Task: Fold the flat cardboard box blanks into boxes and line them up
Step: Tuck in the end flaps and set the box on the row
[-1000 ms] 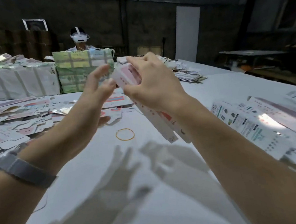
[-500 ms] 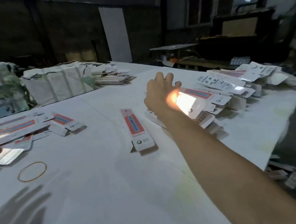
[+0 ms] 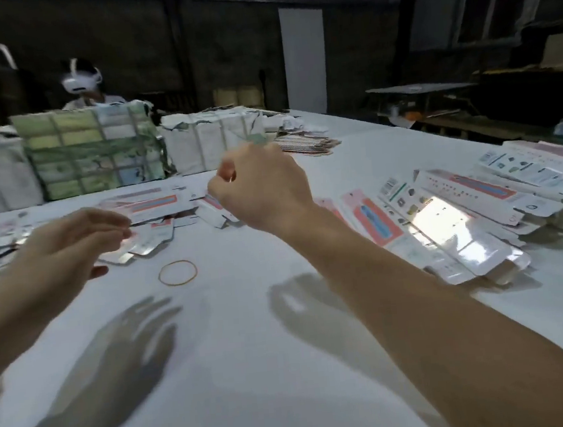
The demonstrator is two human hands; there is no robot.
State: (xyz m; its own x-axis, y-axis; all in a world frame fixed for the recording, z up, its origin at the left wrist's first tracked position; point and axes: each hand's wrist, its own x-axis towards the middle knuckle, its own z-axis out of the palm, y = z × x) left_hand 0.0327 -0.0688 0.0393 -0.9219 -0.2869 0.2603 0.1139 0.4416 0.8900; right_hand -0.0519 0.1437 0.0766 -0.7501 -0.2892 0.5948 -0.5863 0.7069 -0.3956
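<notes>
Flat blanks (image 3: 156, 208) heaped mid-left and untouched, left hand (image 3: 70, 247) above them loose-fingered and empty, right hand (image 3: 260, 187) mid-frame curled on nothing visible (grip unclear), folded boxes (image 3: 445, 218) rowed at right; many left.

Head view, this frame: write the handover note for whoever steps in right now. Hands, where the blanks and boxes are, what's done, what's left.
Left hand: open, raised above the white table, holding nothing.
Right hand: raised, fingers curled; nothing visible in it, though the grip side is hidden.
Flat printed cardboard blanks: scattered across the table's far left, ahead of both hands.
Long white-and-pink folded boxes: laid side by side on the right.
Orange rubber band: loose on the table between the hands.
Done: some boxes folded and lined up. Left: many blanks remain; pick up the next.
</notes>
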